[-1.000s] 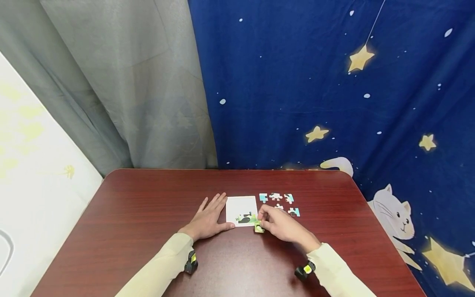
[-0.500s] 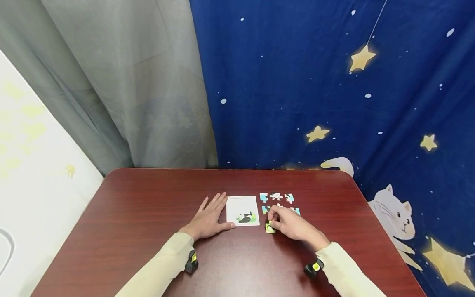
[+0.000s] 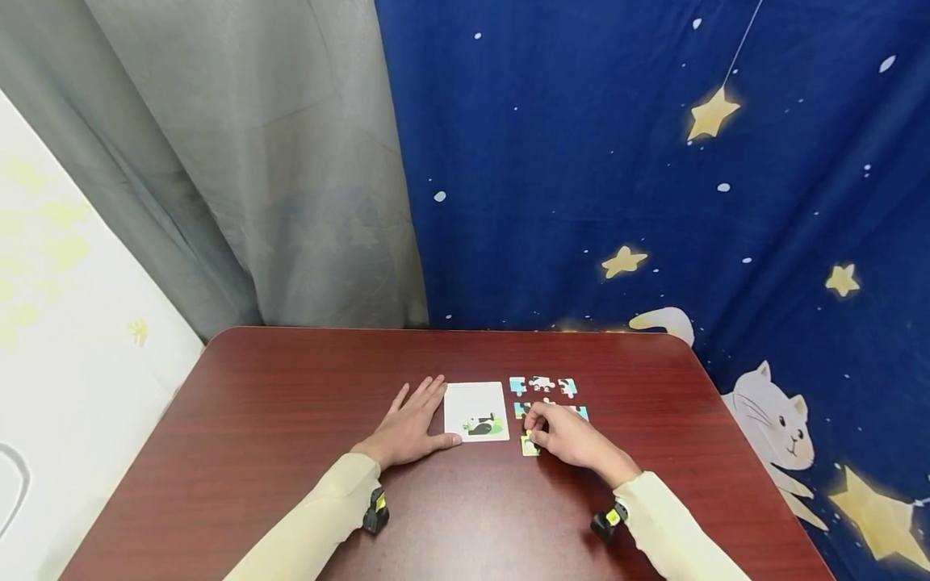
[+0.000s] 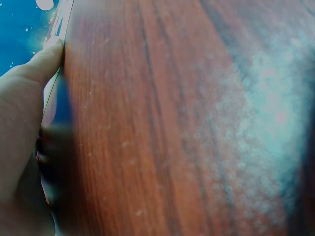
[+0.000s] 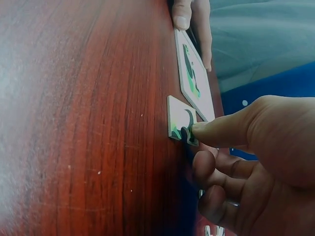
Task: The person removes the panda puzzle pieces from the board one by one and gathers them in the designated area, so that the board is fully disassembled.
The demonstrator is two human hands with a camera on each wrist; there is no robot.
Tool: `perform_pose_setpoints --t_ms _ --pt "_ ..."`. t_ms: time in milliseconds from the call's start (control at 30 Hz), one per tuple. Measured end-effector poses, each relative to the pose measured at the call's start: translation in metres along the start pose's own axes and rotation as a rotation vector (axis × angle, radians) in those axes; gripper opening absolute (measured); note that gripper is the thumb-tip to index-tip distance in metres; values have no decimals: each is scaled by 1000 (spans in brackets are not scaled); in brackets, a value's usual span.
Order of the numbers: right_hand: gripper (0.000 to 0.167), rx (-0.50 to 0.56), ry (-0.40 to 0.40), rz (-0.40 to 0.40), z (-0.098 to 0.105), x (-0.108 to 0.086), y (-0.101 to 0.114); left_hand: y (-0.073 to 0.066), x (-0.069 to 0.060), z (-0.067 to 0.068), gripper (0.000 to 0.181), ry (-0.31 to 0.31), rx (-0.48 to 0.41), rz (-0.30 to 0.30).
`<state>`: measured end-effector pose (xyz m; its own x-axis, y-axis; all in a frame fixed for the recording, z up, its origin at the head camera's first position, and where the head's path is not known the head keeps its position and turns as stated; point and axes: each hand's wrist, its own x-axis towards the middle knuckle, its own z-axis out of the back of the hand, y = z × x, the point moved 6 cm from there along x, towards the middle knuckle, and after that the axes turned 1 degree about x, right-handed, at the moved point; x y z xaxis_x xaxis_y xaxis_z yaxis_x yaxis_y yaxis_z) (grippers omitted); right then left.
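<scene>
My left hand (image 3: 411,428) lies on the table with straight fingers along the left side of a white puzzle board (image 3: 472,398). Its thumb touches the board's near left corner. Part of a panda picture on green shows low on the board. To the right of the board, my right hand (image 3: 574,436) pinches a green and white puzzle piece (image 3: 529,445) between thumb and fingers. In the right wrist view, the thumb is on the edge of that piece (image 5: 178,116), which lies at table level, apart from the board. The fingertips beneath are partly hidden.
Several loose puzzle pieces lie beyond and beside my right hand, among them a blue and white piece (image 3: 517,386), a white piece (image 3: 542,383) and another piece (image 3: 568,387). The red-brown table (image 3: 327,363) ends at a grey curtain (image 3: 327,202) and a blue curtain (image 3: 523,202).
My right hand has moved right with the puzzle piece, from the board's near right corner to a spot apart from it; over the last half second it barely moves. The left hand stays put.
</scene>
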<state>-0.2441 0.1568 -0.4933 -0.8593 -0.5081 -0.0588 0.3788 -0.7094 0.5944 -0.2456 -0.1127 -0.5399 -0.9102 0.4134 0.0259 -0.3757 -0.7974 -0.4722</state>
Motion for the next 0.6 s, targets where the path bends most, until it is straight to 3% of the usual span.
perform_pose_setpoints --t_ms 267,600 --pt "7 -5 -24 -27 3 4 -2 -2 0 4 107 19 -1 5" --pt "7 -29 -16 1 -4 23 20 1 1 0 108 13 -5 7"
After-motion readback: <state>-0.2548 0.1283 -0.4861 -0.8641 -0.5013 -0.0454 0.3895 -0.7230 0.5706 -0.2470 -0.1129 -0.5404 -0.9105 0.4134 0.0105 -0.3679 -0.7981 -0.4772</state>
